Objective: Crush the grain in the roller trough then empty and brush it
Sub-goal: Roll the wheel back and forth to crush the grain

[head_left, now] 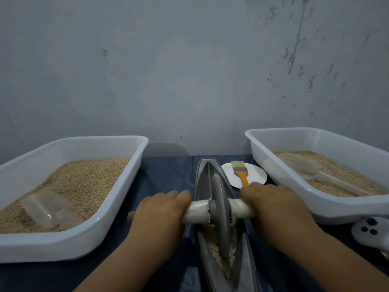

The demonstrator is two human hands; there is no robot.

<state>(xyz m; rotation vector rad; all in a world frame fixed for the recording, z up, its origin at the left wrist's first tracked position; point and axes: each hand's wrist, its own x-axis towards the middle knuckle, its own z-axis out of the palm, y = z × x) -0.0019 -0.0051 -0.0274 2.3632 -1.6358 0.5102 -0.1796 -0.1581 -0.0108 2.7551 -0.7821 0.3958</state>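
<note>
Grain (219, 256) sits in the near half of the trough (210, 171), whose long axis runs straight away from the person, centred between both hands. Left hand (160, 209) and right hand (273, 203) each grip one end of the roller (220, 209) axle, crosswise, equally near. Farther back: one brush (241, 172) on one plate (255, 175), two tubs (134, 144), two scoops (46, 207).

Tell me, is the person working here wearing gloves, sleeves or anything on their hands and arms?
No. The left hand and the right hand are bare, with no gloves, and no rings, watch or bracelets are visible. Both forearms are uncovered as far as the bottom edge of the picture, so no sleeve shows. Fingertips are mostly hidden, so nails cannot be judged.
</note>
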